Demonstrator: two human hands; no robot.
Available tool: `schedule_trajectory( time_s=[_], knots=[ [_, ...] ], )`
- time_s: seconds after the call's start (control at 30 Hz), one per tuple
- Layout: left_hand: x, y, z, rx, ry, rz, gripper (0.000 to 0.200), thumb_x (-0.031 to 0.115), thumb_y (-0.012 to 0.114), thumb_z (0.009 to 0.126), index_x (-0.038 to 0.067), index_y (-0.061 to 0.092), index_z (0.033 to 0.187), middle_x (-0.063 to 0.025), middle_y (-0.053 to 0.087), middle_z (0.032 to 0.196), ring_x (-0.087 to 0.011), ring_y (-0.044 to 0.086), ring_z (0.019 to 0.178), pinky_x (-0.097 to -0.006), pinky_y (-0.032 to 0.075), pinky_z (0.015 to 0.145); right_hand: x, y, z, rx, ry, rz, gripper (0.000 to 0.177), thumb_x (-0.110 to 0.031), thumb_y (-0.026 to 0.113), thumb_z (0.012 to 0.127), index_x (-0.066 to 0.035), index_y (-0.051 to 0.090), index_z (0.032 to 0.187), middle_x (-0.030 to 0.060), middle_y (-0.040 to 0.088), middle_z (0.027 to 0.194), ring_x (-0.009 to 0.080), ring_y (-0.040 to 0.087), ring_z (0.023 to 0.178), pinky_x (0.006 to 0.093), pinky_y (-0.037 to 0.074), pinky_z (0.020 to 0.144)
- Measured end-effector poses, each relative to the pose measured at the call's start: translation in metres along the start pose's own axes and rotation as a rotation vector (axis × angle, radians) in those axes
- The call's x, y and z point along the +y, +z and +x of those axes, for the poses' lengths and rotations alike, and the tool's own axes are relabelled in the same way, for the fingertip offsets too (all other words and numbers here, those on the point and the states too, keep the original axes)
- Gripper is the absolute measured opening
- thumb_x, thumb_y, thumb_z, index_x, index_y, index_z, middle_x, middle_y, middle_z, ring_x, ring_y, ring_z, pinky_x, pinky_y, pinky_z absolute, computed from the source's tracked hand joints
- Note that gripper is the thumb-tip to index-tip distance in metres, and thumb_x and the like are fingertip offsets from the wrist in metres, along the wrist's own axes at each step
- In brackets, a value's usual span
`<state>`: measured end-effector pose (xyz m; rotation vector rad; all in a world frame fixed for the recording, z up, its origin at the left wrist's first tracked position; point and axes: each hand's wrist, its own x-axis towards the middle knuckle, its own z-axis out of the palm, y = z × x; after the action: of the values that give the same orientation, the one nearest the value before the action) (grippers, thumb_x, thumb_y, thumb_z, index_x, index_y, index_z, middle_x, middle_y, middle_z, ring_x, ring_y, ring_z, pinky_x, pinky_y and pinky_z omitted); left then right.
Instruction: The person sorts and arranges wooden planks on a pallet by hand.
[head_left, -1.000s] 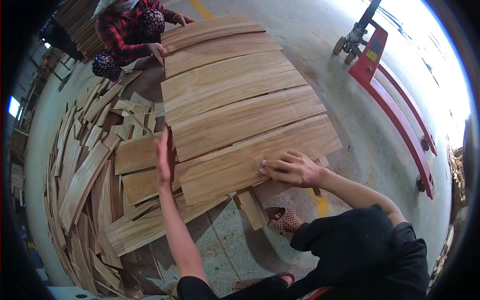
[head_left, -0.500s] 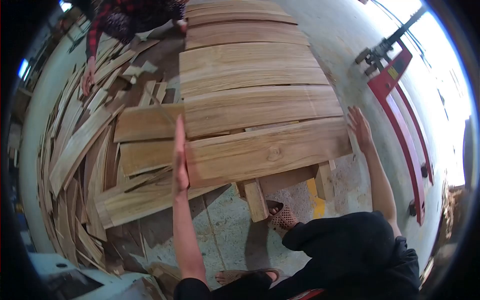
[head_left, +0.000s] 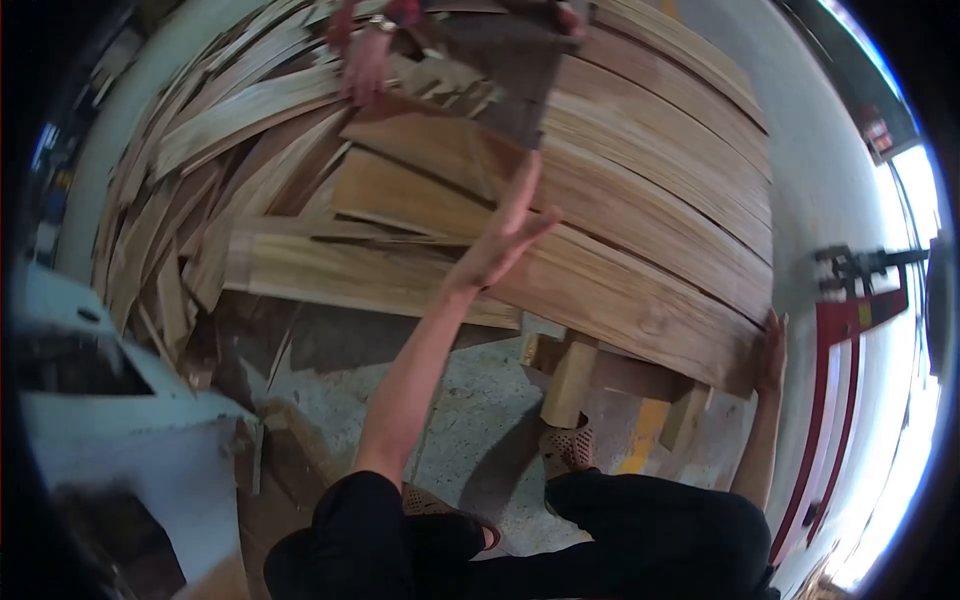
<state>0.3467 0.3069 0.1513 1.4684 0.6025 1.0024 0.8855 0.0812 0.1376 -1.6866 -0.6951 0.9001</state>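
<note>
Several wide wooden boards lie side by side in a stack. My left hand [head_left: 503, 238] is at the left end of the nearest board [head_left: 640, 305], fingers stretched out and thumb apart. At that board's right end, my right hand [head_left: 772, 353] stands upright with its palm against the edge, fingers extended. Neither hand is wrapped round anything. Wooden blocks [head_left: 571, 380] support the stack from below. Across the stack, another person's hand [head_left: 368, 68] is over the loose wood, and a dark brown panel [head_left: 505, 70] is beside that person.
Thin wood strips and offcuts [head_left: 240, 110] form a pile on the left. A pale plank [head_left: 350, 272] lies low beside the stack. Light blue machinery [head_left: 120, 420] stands at lower left. A red pallet jack [head_left: 835, 380] is on the right.
My view has turned, so the stack appears slanted and further right. My right hand has come in against the board's end. The other person has leaned closer, and the dark panel now shows.
</note>
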Motion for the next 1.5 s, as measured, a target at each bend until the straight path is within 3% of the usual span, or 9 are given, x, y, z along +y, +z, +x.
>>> schedule_trajectory(
  time_s=[0.13,0.2,0.27,0.37,0.53,0.67,0.93,1.33,1.5],
  knots=[
    [-0.006,-0.017,0.012,0.05,-0.007,0.057,0.107,0.065,0.059,0.097,0.003,0.005,0.167,-0.0154,0.005,0.175,-0.0254,0.001,0.162,-0.0417,0.006,0.129,-0.009,0.002,0.011,-0.064,0.087,0.112,0.08,-0.062,0.033,0.109,-0.003,0.028,0.163,0.0116,0.034,0.167,0.028,0.029,0.154,0.0423,0.019,0.127],
    [-0.02,-0.023,0.039,0.146,0.019,0.096,0.108,0.064,0.059,0.098,0.001,0.005,0.166,-0.0166,0.005,0.175,-0.0242,0.0,0.161,-0.0402,0.006,0.129,0.005,-0.02,0.034,-0.042,-0.058,0.011,0.077,-0.06,0.032,0.109,-0.003,0.032,0.162,0.0131,0.035,0.167,0.0286,0.029,0.154,0.0441,0.018,0.127],
    [-0.02,-0.023,0.063,0.108,-0.001,-0.086,0.11,0.065,0.058,0.098,-0.002,0.001,0.165,-0.0194,0.0,0.174,-0.026,-0.004,0.161,-0.0401,0.004,0.129,-0.022,-0.002,0.043,-0.064,-0.038,0.061,0.073,-0.056,0.034,0.111,-0.003,0.033,0.161,0.0136,0.034,0.167,0.0268,0.025,0.156,0.0441,0.017,0.127],
    [-0.019,-0.015,0.084,0.049,-0.01,-0.007,0.11,0.065,0.057,0.099,-0.001,-0.002,0.165,-0.0193,-0.003,0.174,-0.026,-0.005,0.161,-0.0404,0.003,0.129,-0.015,0.0,0.078,-0.139,-0.279,0.022,0.065,-0.048,0.038,0.112,-0.005,0.035,0.161,0.0107,0.038,0.166,0.0216,0.03,0.155,0.0378,0.02,0.126],
    [-0.022,-0.011,0.083,-0.006,-0.027,-0.077,0.109,0.069,0.053,0.098,0.004,-0.002,0.166,-0.0145,-0.006,0.175,-0.0244,-0.006,0.161,-0.0415,0.002,0.13,-0.036,0.028,0.066,-0.035,-0.167,-0.009,0.053,-0.031,0.048,0.111,-0.006,0.044,0.158,0.0037,0.043,0.163,0.0144,0.033,0.152,0.0314,0.024,0.124],
    [-0.023,-0.013,0.084,-0.039,-0.027,0.043,0.1,0.067,0.045,0.102,0.004,0.002,0.166,-0.012,-0.001,0.175,-0.0227,-0.002,0.161,-0.0411,0.002,0.13,-0.041,0.037,0.058,-0.005,-0.228,-0.058,0.054,-0.033,0.061,0.106,-0.007,0.053,0.152,0.0012,0.053,0.154,0.0122,0.045,0.14,0.0278,0.034,0.117],
    [-0.028,-0.019,0.083,-0.113,0.066,0.117,0.076,0.054,0.023,0.112,0.002,0.014,0.166,-0.0102,0.011,0.175,-0.0207,0.006,0.161,-0.0381,0.002,0.13,-0.05,0.039,0.051,0.057,-0.189,-0.127,0.058,-0.038,0.066,0.102,-0.013,0.054,0.153,0.0044,0.052,0.156,0.0149,0.044,0.142,0.0286,0.033,0.118],
    [-0.049,-0.026,0.086,-0.157,0.266,0.105,0.076,0.055,0.022,0.112,0.0,0.017,0.165,-0.0118,0.015,0.174,-0.0207,0.011,0.161,-0.0386,0.005,0.13,-0.052,0.039,0.05,0.066,-0.166,-0.077,0.058,-0.039,0.064,0.103,-0.011,0.054,0.152,0.0071,0.049,0.159,0.0181,0.042,0.146,0.0308,0.031,0.12],
    [-0.048,-0.024,0.09,-0.123,0.265,0.197,0.077,0.055,0.014,0.112,-0.003,0.02,0.164,-0.0132,0.018,0.173,-0.0227,0.013,0.16,-0.0377,0.006,0.13,-0.044,0.033,0.056,0.059,-0.149,-0.083,0.057,-0.041,0.061,0.104,-0.013,0.053,0.153,0.0039,0.051,0.157,0.0165,0.042,0.145,0.0315,0.029,0.121]
  ],
)
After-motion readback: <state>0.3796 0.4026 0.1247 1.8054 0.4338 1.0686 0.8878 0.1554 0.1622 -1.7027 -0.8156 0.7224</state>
